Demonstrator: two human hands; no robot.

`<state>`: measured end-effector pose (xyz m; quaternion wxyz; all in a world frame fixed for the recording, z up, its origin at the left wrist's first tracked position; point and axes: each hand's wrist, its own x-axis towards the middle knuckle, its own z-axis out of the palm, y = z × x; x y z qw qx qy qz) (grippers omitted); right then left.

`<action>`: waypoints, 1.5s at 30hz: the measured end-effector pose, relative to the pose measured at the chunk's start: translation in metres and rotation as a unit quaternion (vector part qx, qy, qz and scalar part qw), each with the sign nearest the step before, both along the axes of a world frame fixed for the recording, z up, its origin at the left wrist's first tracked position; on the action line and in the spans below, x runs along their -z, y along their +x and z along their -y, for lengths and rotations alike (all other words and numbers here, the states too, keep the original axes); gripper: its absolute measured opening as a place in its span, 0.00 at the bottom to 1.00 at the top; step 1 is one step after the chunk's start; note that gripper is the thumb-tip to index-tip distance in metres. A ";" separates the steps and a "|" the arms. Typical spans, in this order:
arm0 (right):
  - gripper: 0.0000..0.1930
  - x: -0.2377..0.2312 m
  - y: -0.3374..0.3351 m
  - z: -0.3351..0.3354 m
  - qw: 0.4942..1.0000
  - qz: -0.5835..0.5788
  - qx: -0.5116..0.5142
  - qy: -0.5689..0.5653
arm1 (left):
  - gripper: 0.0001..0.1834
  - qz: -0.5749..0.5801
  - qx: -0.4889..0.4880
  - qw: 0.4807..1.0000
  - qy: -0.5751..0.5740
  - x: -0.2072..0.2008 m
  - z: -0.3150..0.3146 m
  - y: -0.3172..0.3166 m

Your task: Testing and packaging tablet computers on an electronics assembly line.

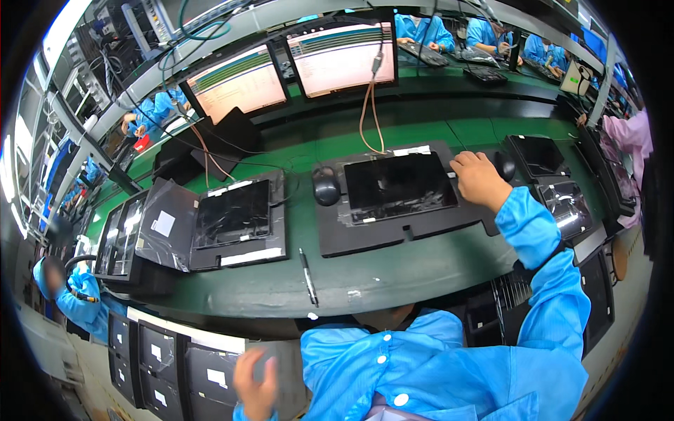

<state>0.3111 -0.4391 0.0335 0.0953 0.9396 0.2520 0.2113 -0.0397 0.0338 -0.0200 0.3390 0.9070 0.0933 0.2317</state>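
A dark tablet (400, 184) lies face up on a black foam pad (337, 242), with clear film around its edges. At the tablet's right edge is my right hand (483, 181), its fingers bent and pressed together; what they hold, if anything, is hidden beneath them. A black mouse (505, 166) sits just beyond that hand. My left hand (256, 382) is low at the left, slightly blurred, its fingers apart and nothing visible in it. It is beside dark trays (210, 372) of film-wrapped panels with white labels.
A second tablet (234, 212) rests on another pad at left, near a second mouse (326, 186). A pen (308, 277) lies by the front edge. Cables (370, 116) hang before two monitors (340, 59). More wrapped panels (564, 208) stand at right. Other people in blue work beyond.
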 end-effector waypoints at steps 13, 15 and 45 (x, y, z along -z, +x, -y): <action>0.10 0.013 0.058 0.044 0.937 -0.230 -0.205 0.163 | 0.44 0.016 0.302 0.927 0.221 0.015 0.226 0.297; 0.09 -0.004 0.052 0.039 0.919 -0.303 -0.145 0.206 | 0.46 0.005 0.284 0.934 0.217 0.018 0.223 0.303; 0.18 0.010 -0.020 -0.262 0.897 -0.126 -0.378 0.192 | 0.52 -0.415 -0.601 0.616 0.294 0.074 -0.148 -0.236</action>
